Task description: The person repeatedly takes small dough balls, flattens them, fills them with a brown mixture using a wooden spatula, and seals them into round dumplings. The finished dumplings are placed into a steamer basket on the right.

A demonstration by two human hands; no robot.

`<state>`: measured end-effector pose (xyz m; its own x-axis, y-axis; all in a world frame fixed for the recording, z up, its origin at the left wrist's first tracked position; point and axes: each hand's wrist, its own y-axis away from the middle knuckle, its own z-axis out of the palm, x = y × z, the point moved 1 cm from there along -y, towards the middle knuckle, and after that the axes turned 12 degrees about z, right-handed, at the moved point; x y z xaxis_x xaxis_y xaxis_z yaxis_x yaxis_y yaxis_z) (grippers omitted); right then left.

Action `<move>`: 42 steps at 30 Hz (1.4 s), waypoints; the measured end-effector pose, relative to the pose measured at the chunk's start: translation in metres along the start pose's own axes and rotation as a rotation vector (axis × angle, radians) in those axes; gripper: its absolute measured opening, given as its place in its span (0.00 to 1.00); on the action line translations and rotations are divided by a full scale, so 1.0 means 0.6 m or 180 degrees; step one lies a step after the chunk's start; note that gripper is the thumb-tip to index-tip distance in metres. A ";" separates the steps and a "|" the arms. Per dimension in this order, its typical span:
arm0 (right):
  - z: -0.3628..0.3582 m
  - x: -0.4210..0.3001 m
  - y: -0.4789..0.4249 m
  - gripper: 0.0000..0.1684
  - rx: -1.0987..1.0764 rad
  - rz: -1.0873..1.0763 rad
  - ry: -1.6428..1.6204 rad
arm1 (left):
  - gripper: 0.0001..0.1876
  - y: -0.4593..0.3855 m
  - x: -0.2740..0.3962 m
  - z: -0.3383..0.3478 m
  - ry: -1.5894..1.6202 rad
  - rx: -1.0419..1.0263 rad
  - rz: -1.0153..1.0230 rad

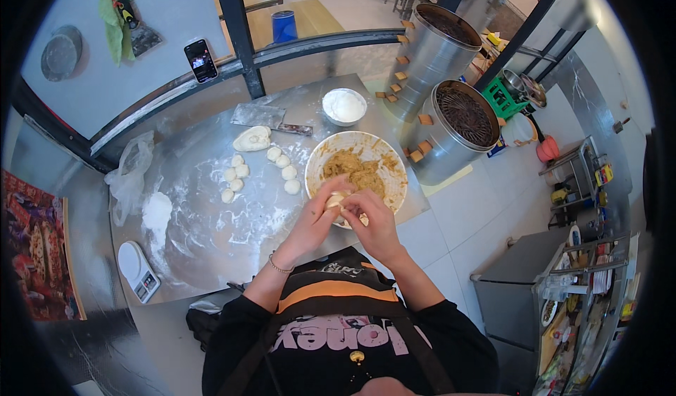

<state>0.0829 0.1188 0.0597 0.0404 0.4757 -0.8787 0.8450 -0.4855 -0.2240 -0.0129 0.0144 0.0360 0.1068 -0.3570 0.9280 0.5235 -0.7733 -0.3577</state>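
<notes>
Over the near rim of a large white bowl [312, 158], my left hand [317, 213] cups a small piece of dough [335, 201]. The fingertips of my right hand [372, 219] pinch the dough's edge from the other side. Brown minced filling [351, 169] lies in the bowl below. Left of the bowl, several small dough balls [289, 172] sit in two loose groups on the floured metal table [222, 253]. A larger lump of dough [252, 138] rests behind them, close to a cleaver [259, 115]. My fingers partly hide the dough.
A bowl of white flour [344, 106] stands at the table's back. Tall metal steamers [459, 126] rise to the right. On the left are a flour heap [157, 216], a white kitchen scale [138, 272] and a plastic bag [130, 174]. A phone [201, 61] leans on the window frame.
</notes>
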 end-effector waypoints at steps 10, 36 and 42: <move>0.002 0.005 -0.002 0.09 0.0224 -0.0434 0.0090 | 0.19 0.007 -0.027 0.005 0.0286 -0.0039 -0.0169; -0.001 0.008 -0.006 0.10 0.0282 -0.0043 -0.0043 | 0.28 -0.008 -0.036 0.043 0.2536 0.1003 -0.0421; -0.024 0.008 -0.017 0.09 -0.0025 -0.0408 0.0311 | 0.27 -0.024 -0.030 0.018 0.1882 0.0415 -0.0684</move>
<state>0.0820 0.1367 0.0641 -0.0167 0.6025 -0.7979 0.8508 -0.4107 -0.3279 -0.0129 0.0377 0.0255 -0.4767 -0.4585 0.7500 0.5837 -0.8031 -0.1200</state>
